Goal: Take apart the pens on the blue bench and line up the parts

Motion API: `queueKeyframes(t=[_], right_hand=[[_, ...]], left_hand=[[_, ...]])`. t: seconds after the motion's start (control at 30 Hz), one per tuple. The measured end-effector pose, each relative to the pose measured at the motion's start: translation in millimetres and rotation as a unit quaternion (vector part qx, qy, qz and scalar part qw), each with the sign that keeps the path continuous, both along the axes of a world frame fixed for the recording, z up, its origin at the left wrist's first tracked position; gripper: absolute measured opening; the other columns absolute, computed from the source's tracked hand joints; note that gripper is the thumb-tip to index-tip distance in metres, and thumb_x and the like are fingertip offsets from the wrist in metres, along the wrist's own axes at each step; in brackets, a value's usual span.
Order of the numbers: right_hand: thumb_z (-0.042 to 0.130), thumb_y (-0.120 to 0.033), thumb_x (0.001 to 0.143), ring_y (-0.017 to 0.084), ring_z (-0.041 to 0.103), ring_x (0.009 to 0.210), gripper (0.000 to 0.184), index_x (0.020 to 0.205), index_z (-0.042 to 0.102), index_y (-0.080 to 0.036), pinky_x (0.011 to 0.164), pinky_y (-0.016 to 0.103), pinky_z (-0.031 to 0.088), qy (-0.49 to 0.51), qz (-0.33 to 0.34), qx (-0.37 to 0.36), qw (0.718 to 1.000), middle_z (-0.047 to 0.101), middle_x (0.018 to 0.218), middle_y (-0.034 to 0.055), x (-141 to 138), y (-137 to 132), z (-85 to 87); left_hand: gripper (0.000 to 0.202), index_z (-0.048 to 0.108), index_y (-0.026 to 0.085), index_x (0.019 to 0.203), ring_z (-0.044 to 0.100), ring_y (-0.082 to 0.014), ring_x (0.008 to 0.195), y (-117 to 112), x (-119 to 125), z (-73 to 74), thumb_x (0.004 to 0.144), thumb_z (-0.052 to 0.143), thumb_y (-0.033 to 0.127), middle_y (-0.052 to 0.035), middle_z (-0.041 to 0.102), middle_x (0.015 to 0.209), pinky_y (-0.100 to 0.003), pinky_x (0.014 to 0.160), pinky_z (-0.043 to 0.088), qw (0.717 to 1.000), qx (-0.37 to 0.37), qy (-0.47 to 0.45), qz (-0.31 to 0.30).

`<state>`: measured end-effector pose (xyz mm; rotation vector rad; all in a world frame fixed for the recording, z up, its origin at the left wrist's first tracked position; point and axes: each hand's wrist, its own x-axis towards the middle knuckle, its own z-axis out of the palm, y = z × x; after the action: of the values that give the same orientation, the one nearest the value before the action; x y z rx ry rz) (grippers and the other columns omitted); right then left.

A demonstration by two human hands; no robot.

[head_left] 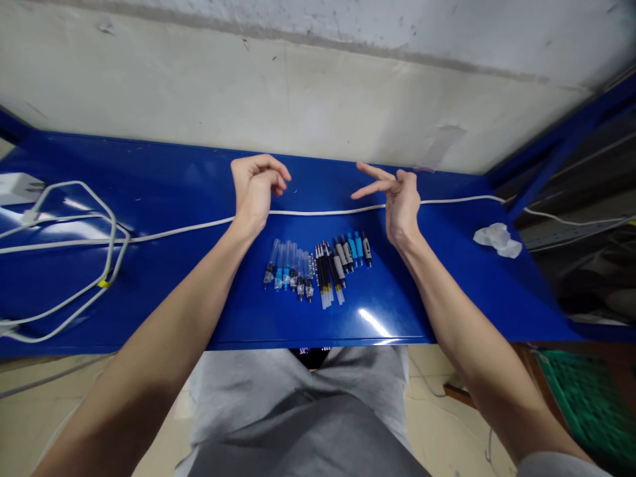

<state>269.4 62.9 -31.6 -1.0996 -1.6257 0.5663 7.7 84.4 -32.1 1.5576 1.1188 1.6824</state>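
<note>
My left hand (257,192) hangs above the far part of the blue metal table (387,311), its fingers curled and holding nothing. My right hand (400,205) is raised to its right, with two fingers spread and nothing in them. Between and just below my hands lies a row of several clear pen-like tubes (318,271) with black, blue and yellow parts. They lie side by side, and neither hand touches them. A white cable (308,212) runs across the table under my wrists.
A coiled white cable (74,265) and a white plug block (17,187) lie at the left of the table. A crumpled white tissue (498,240) lies at the right. A concrete wall (298,86) rises behind the table, and a green crate (589,404) stands on the floor at lower right.
</note>
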Motion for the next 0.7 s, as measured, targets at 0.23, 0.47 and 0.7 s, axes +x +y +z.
queueKeyframes(t=[0.23, 0.47, 0.7], right_hand=[[0.035, -0.045, 0.105, 0.013, 0.059, 0.041, 0.058, 0.077, 0.078, -0.017, 0.073, 0.045, 0.06, 0.077, -0.127, 0.0, 0.989, 0.076, 0.077, 0.0046, 7.0, -0.3, -11.1], [0.029, -0.061, 0.104, 0.029, 0.075, 0.104, 0.067, 0.086, 0.079, -0.02, 0.114, 0.057, 0.046, 0.113, -0.057, 0.014, 0.992, 0.08, 0.098, 0.0061, -3.1, -4.5, -0.3], [0.029, -0.068, 0.103, 0.027, 0.04, 0.152, 0.058, 0.129, 0.066, -0.033, 0.129, 0.059, 0.02, 0.093, 0.058, -0.047, 0.993, 0.06, 0.15, -0.0005, -3.7, -0.4, 1.7]], left_hand=[[0.078, 0.064, 0.019, 0.066, 0.068, -0.0215, 0.105, 0.1, -5.6, 4.8, 0.108, 0.014, 0.061, -0.0065, 0.075, 0.081, -0.04, 0.086, 0.054, 0.993, 0.019, 0.099, -0.061], [0.063, 0.068, 0.026, 0.07, 0.075, -0.0263, 0.095, 6.3, -9.1, -14.2, 0.097, 0.032, 0.07, -0.0008, 0.079, 0.077, -0.054, 0.106, 0.044, 0.999, 0.008, 0.026, -0.046], [0.062, 0.072, 0.026, 0.079, 0.069, -0.0304, 0.117, 15.0, -16.2, -23.4, 0.089, 0.037, 0.076, -0.0004, 0.081, 0.105, -0.056, 0.091, 0.051, 0.993, 0.032, 0.046, -0.102]])
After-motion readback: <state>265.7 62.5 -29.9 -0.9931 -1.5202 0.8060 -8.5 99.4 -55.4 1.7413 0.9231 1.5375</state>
